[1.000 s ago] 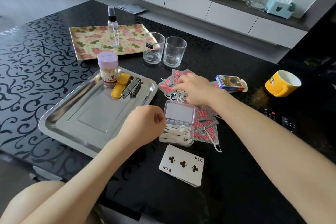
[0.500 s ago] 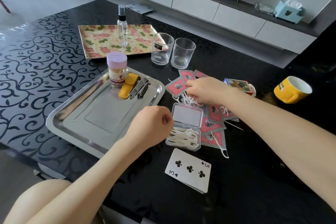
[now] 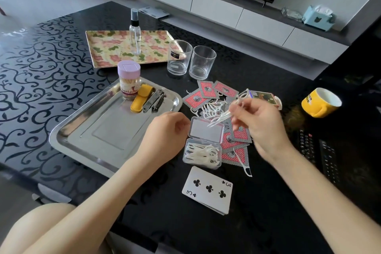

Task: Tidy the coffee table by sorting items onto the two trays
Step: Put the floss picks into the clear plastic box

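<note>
At the far left, the black coffee table [image 3: 41,64] has curly swirls on it. In the upper left of the frame lies a flowery tray [image 3: 103,47], and a clear spray bottle [image 3: 135,35] stands on it. Lower down and nearer is a shiny steel tray [image 3: 115,130]. At its top end stand a toothpick jar [image 3: 128,80] with a purple lid, a yellow pouch [image 3: 142,98] and nail clippers [image 3: 153,101], all side by side.

In the middle, two empty glasses [image 3: 179,57] stand on the table, just right of the flowery tray. Below them, the left hand [image 3: 165,130] is curled up like a loose fist at the steel tray's right edge. I see nothing in it. Just beside it is a small clear box [image 3: 203,154] with its lid flipped open and white floss picks inside.

Red-backed playing cards [image 3: 206,90] lie spread out above and right of the box, with a heap of loose floss picks [image 3: 212,109] on them. One more pick [image 3: 243,163] lies lower down. A deck of cards [image 3: 208,187] sits below the box, three of clubs face up.

The right hand [image 3: 259,123] is up in the air, pinching a bunch of floss picks [image 3: 224,116] over the open lid.

Further right are a card box [image 3: 263,97], a yellow mug [image 3: 319,102] tipped on its side, and two dark remotes [image 3: 309,146].
</note>
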`<state>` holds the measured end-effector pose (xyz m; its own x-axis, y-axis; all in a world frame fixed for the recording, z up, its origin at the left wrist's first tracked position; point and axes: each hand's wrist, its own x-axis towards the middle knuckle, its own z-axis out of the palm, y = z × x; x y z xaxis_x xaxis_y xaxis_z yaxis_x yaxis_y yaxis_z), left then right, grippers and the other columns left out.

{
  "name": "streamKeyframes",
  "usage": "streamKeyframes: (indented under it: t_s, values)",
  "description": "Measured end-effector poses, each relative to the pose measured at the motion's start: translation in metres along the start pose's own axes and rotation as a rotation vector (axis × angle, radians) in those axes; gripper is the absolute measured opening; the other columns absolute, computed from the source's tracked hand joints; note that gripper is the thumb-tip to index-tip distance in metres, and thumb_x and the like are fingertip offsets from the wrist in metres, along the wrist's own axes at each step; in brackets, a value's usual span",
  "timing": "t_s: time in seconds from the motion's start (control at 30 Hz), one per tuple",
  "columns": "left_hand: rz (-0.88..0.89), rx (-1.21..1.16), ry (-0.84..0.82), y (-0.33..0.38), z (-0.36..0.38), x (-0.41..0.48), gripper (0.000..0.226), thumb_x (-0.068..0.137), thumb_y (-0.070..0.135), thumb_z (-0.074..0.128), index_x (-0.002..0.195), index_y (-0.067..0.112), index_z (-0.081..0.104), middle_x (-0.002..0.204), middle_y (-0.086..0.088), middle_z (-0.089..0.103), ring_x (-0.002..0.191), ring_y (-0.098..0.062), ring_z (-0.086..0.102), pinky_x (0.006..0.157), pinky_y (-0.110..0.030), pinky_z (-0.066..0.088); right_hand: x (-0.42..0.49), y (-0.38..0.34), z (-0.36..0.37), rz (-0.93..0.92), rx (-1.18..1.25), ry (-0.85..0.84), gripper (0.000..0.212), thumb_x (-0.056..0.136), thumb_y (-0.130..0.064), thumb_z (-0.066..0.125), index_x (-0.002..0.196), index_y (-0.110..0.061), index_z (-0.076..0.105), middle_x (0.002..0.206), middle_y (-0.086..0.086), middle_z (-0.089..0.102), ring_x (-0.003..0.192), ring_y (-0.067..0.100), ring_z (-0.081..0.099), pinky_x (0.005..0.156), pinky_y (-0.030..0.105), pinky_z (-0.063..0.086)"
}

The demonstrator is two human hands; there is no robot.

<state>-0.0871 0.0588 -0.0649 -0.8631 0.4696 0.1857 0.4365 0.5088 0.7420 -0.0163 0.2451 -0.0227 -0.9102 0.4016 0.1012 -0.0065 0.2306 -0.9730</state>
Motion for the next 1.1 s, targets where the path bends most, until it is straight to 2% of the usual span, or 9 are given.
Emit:
streamKeyframes:
  t_s: [0.07, 0.1, 0.23, 0.37, 0.47, 0.6, 0.8, 0.97, 1.1]
  values:
    - [0.038, -0.053, -0.004, 0.003, -0.001, 0.0, 0.017, 0.089, 0.011, 0.055, 0.097, 0.015, 0.07, 0.089, 0.004, 0.068, 0.077, -0.011, 0.06, 0.065, -0.009, 0.042, -0.017, 0.011, 0.009, 0.152, 0.16, -0.001, 0.003, 0.082, -0.006, 0.064, 0.08, -0.004, 0.064, 0.059, 0.002, 0.06, 0.053, 0.012, 0.054, 0.052, 0.021, 0.05]
    - [0.057, -0.066, -0.026, 0.004, 0.0, 0.0, 0.017, 0.091, 0.013, 0.055, 0.099, 0.014, 0.07, 0.09, 0.004, 0.069, 0.077, -0.01, 0.061, 0.065, -0.007, 0.042, -0.023, 0.017, 0.014, 0.201, 0.187, 0.018, 0.003, 0.083, -0.005, 0.063, 0.08, -0.003, 0.064, 0.059, 0.002, 0.06, 0.053, 0.012, 0.054, 0.052, 0.02, 0.05]
    - [0.171, 0.047, -0.138, 0.005, 0.006, -0.004, 0.021, 0.089, 0.026, 0.06, 0.106, 0.018, 0.069, 0.101, 0.005, 0.067, 0.088, -0.009, 0.058, 0.078, -0.022, 0.047, -0.04, 0.034, 0.029, 0.282, 0.208, 0.148, 0.006, 0.084, -0.004, 0.064, 0.079, -0.006, 0.063, 0.058, 0.001, 0.06, 0.051, 0.009, 0.058, 0.052, 0.021, 0.052]
    - [0.214, 0.26, -0.238, 0.002, 0.008, -0.007, 0.035, 0.084, 0.038, 0.064, 0.118, 0.027, 0.063, 0.107, 0.011, 0.06, 0.097, -0.01, 0.051, 0.082, -0.022, 0.041, -0.05, 0.04, 0.04, 0.269, 0.121, 0.166, 0.009, 0.086, -0.007, 0.065, 0.078, -0.006, 0.063, 0.056, 0.001, 0.064, 0.053, 0.016, 0.063, 0.06, 0.029, 0.055]
    - [0.214, 0.277, -0.261, 0.002, 0.009, -0.01, 0.026, 0.088, 0.035, 0.06, 0.111, 0.026, 0.067, 0.099, 0.011, 0.061, 0.086, -0.006, 0.045, 0.074, -0.018, 0.036, -0.054, 0.039, 0.044, 0.239, 0.06, 0.158, 0.008, 0.087, -0.006, 0.064, 0.08, -0.004, 0.062, 0.061, 0.004, 0.067, 0.058, 0.019, 0.066, 0.062, 0.03, 0.056]
    - [0.216, 0.256, -0.259, 0.0, 0.011, -0.011, 0.018, 0.091, 0.029, 0.057, 0.1, 0.02, 0.071, 0.093, 0.007, 0.063, 0.082, -0.005, 0.043, 0.072, -0.017, 0.034, -0.054, 0.035, 0.044, 0.271, 0.093, 0.1, 0.002, 0.086, -0.001, 0.063, 0.085, -0.001, 0.062, 0.069, 0.008, 0.069, 0.066, 0.023, 0.07, 0.059, 0.028, 0.057]
    - [0.121, 0.109, -0.213, 0.004, 0.001, -0.008, 0.009, 0.082, 0.017, 0.068, 0.089, 0.017, 0.074, 0.081, 0.009, 0.059, 0.071, -0.008, 0.054, 0.07, -0.025, 0.048, -0.052, 0.028, 0.032, 0.395, 0.246, 0.089, 0.006, 0.087, -0.002, 0.062, 0.082, -0.002, 0.061, 0.071, 0.01, 0.065, 0.068, 0.022, 0.069, 0.056, 0.028, 0.057]
    - [0.048, 0.035, -0.177, 0.004, -0.003, -0.004, 0.009, 0.082, 0.017, 0.068, 0.088, 0.018, 0.075, 0.074, 0.014, 0.063, 0.067, 0.005, 0.055, 0.061, -0.005, 0.041, -0.049, 0.028, 0.028, 0.432, 0.31, 0.12, 0.005, 0.089, -0.002, 0.059, 0.086, 0.003, 0.06, 0.069, 0.008, 0.065, 0.061, 0.02, 0.067, 0.054, 0.025, 0.056]
    - [0.073, -0.028, -0.143, 0.007, -0.008, -0.002, 0.011, 0.085, 0.018, 0.065, 0.091, 0.016, 0.075, 0.079, 0.012, 0.065, 0.069, 0.007, 0.056, 0.063, 0.001, 0.039, -0.046, 0.028, 0.024, 0.376, 0.144, 0.146, 0.005, 0.089, -0.002, 0.06, 0.085, 0.001, 0.061, 0.069, 0.008, 0.066, 0.059, 0.015, 0.067, 0.056, 0.023, 0.056]
